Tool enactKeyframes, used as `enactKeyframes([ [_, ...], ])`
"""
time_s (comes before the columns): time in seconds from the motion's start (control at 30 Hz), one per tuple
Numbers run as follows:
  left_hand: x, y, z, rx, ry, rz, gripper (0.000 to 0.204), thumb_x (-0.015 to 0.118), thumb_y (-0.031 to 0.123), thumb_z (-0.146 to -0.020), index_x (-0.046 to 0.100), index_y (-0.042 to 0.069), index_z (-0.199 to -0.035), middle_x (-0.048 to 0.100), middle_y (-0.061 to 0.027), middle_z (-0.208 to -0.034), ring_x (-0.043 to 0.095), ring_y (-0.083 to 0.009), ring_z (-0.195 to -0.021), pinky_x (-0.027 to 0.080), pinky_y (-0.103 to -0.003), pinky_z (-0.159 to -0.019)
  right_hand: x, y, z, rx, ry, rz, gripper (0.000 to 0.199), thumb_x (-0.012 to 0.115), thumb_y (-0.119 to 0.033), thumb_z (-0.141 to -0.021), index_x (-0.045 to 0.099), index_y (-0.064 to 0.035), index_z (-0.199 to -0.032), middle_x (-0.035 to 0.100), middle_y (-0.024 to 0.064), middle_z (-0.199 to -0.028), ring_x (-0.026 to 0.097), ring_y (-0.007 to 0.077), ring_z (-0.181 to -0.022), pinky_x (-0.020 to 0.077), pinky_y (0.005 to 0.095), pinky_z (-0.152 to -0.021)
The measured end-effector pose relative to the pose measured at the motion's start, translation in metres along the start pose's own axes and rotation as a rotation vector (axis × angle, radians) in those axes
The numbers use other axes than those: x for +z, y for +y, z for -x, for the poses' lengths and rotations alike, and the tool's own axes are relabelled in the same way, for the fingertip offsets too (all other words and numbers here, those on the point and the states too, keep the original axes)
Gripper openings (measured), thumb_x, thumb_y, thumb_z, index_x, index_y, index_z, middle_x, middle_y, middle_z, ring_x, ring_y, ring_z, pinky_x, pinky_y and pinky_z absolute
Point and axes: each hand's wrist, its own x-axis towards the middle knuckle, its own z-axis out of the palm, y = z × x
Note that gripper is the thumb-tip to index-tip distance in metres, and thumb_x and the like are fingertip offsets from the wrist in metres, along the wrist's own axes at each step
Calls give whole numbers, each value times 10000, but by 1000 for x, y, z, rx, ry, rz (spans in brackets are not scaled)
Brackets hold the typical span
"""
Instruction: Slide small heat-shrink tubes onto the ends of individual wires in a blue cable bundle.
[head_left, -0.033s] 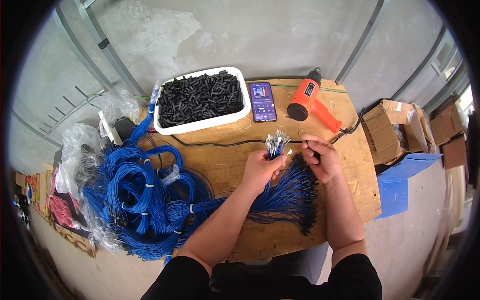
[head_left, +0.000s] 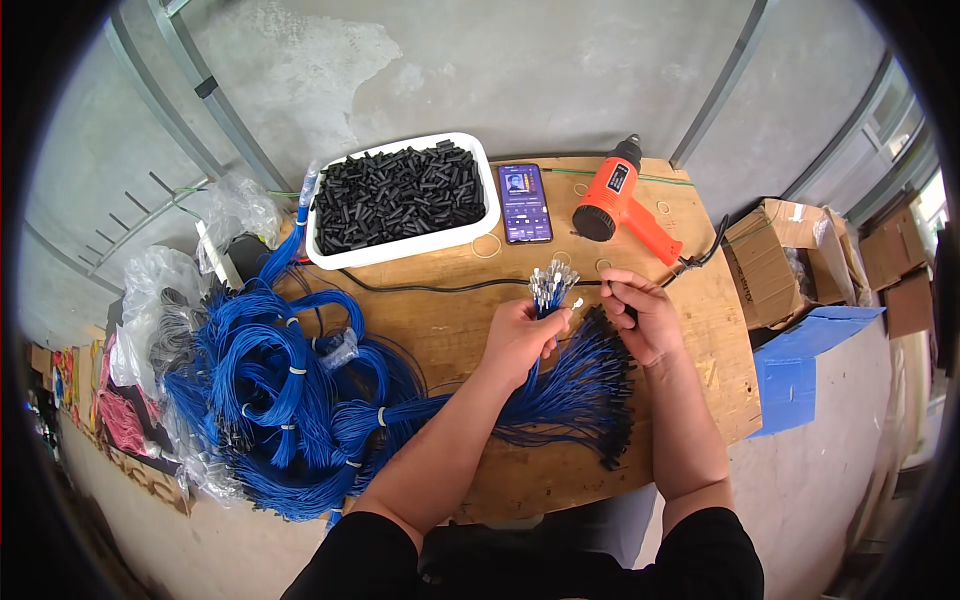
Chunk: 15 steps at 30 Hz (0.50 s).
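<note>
My left hand (head_left: 522, 338) is closed round a bundle of blue wires, with their silvery terminals (head_left: 552, 284) fanned out above the fist. One terminal (head_left: 577, 304) sticks out apart at the thumb tip. To its right, my right hand (head_left: 645, 315) is curled in a pinch on small black tube pieces (head_left: 629, 311), partly hidden by the fingers. Below and between the hands, more blue wires (head_left: 565, 395) spread over the table, their ends capped in black tubes (head_left: 618, 425).
A white tub (head_left: 405, 257) of short black tubes stands at the back, beside a phone (head_left: 525, 205) and an orange heat gun (head_left: 620, 205). Coiled blue wire bundles (head_left: 270, 370) cover the left side. Rubber bands and a black cord (head_left: 430, 287) lie on the wooden table (head_left: 715, 370). Cardboard boxes (head_left: 775, 260) stand right.
</note>
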Motion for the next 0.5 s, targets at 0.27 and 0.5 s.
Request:
enactKeyframes([
  [0.27,-5,-3,-4,-12,-29,50,183,727,161,-886,652,1,-840,636,-44,-739,497,-66,-517,347,-234,-444,2,11,-1,-54,17,186,121,671,-23,-915,690,27,-1024,657,32,-799,435,30,-554,309,175,-477],
  [0.5,-4,-1,-3,-6,-43,39,154,725,153,-887,656,15,-890,645,-40,-756,502,-69,-510,357,-231,-447,5,12,3,-67,-18,217,175,670,-14,-912,702,34,-1076,663,25,-800,430,27,-558,316,173,-486],
])
